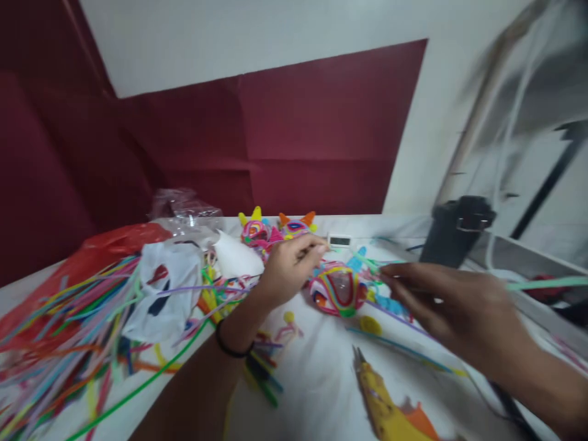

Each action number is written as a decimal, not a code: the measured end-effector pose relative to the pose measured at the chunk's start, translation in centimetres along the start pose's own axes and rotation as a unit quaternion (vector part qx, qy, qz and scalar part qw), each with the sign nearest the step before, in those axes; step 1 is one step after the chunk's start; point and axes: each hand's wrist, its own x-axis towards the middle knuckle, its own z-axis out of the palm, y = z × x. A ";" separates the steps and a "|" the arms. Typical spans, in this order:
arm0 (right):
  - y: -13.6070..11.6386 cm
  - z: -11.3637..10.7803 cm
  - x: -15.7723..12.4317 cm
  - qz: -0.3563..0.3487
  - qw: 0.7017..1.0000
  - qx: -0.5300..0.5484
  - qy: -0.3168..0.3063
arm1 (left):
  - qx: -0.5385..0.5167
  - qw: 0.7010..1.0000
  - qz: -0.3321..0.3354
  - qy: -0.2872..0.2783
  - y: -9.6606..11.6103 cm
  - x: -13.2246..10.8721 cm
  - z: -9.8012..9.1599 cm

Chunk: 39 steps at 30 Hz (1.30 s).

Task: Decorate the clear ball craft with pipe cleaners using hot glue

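My left hand (289, 266) hovers with fingers loosely curled, gripping nothing, just left of the striped mask (339, 290). My right hand (452, 306) is blurred; I cannot tell its grip, the mask just beyond its fingertips

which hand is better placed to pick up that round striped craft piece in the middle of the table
Left, probably. The left hand hovers right beside the round striped craft piece, fingers curled above its edge. The right hand is blurred and seems busy with a green strand.
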 end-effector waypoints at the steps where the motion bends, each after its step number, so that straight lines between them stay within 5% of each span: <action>1: -0.1 0.4 -0.1 -0.018 0.999 -0.041 -0.020 | -0.010 1.000 -0.028 0.005 -0.6 0.2 -0.1; 6: -0.9 2.3 -1.3 -0.068 0.989 -0.123 -0.048 | 0.000 0.992 -0.123 0.006 -1.5 -0.8 0.0; 9: -2.1 2.7 -1.4 -0.095 0.987 -0.123 -0.051 | -0.022 0.978 -0.195 -0.065 -0.5 -2.5 0.9; 12: -3.2 2.9 -1.2 -0.125 0.984 -0.111 -0.060 | -0.049 0.968 -0.215 -0.123 0.3 -3.8 1.9; 21: -4.3 3.1 -1.1 -0.160 0.975 -0.106 -0.113 | -0.082 0.949 -0.273 -0.134 -0.1 -3.6 3.0; 39: -4.0 3.6 -1.8 -0.127 0.983 -0.068 -0.118 | 0.144 0.971 -0.109 -0.157 -1.0 -4.5 3.9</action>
